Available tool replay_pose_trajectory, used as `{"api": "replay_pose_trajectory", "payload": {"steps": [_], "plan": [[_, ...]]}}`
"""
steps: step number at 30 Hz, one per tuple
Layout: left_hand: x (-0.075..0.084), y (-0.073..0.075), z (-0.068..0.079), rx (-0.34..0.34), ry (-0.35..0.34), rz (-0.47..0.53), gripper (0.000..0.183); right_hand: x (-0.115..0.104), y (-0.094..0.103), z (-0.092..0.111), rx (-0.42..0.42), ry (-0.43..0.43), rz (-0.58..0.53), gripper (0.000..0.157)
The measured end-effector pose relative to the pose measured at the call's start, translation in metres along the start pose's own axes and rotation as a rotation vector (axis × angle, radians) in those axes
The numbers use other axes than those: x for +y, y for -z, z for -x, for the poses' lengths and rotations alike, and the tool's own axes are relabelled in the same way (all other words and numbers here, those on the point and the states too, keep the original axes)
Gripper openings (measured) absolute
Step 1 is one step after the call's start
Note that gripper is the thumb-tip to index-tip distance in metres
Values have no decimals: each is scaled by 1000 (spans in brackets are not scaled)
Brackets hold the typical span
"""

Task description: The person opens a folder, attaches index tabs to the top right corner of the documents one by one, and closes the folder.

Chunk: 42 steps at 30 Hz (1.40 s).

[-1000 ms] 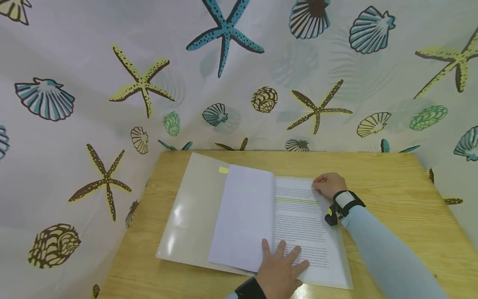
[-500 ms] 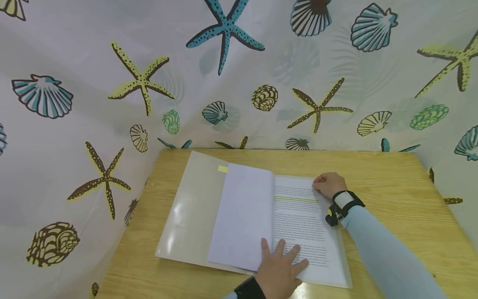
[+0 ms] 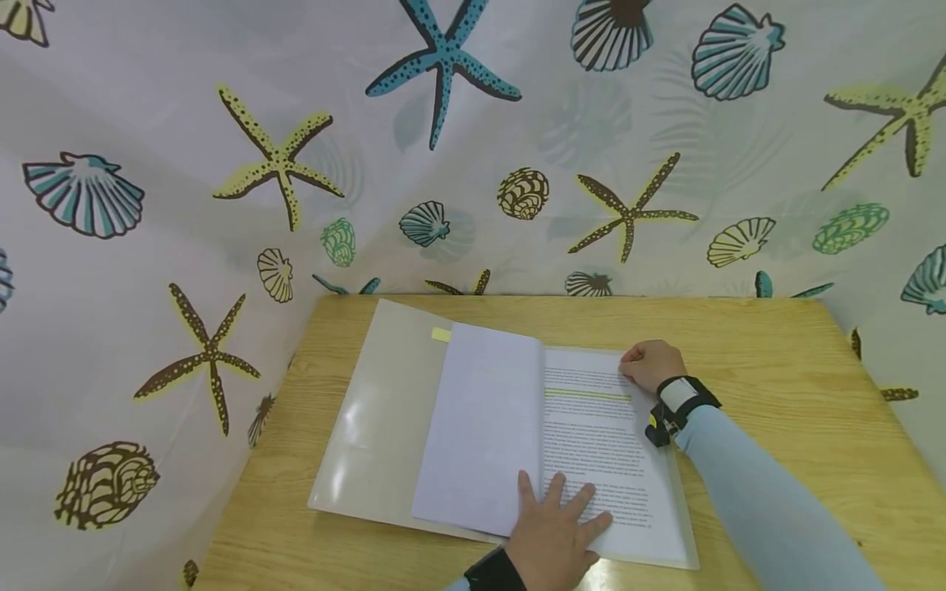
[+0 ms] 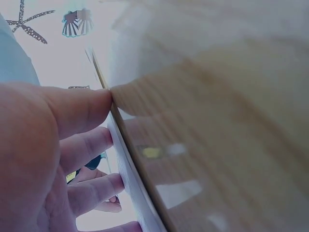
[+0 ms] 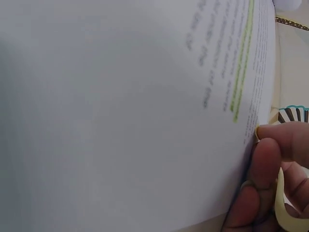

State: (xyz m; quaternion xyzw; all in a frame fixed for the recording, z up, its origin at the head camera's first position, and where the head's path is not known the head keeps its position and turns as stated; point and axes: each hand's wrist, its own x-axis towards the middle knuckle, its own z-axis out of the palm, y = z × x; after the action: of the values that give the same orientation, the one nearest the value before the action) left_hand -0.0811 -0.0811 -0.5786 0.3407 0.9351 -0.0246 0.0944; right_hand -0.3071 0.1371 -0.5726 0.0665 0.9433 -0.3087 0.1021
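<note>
An open folder (image 3: 373, 427) lies on the table with white sheets inside. The printed page (image 3: 591, 447) on the right bears a yellow-green highlighted line (image 3: 587, 395). My left hand (image 3: 550, 538) rests on the lower part of the pages, fingers spread. At the page's upper right edge my right hand (image 3: 654, 367) pinches a small yellow sticky note. The right wrist view shows a curled yellow sticky note (image 5: 285, 212) among the fingers, with a bit of yellow between fingertip and page edge. Fingers hide how much of it touches the paper.
A yellow tab (image 3: 441, 335) sticks out from the turned white sheet (image 3: 484, 427) on the left. The wooden table (image 3: 798, 394) extends around the folder. A curtain (image 3: 473, 205) with shells and starfish hangs behind it and at the sides.
</note>
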Motion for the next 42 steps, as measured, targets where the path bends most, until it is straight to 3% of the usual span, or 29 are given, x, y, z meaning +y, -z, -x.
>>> {"api": "replay_pose_trajectory", "payload": {"steps": [5, 20, 28, 42], "plan": [[1, 0, 0, 5, 8, -4, 54, 5, -3, -5, 9, 15, 20, 16], [1, -1, 2, 30, 9, -31, 54, -6, 4, 5, 7, 41, 117, 16], [-1, -3, 2, 49, -8, -9, 55, 0, 4, 3, 4, 16, 105, 22], [-1, -1, 2, 44, -11, -12, 54, 11, 6, 0, 19, 97, 95, 28]]}}
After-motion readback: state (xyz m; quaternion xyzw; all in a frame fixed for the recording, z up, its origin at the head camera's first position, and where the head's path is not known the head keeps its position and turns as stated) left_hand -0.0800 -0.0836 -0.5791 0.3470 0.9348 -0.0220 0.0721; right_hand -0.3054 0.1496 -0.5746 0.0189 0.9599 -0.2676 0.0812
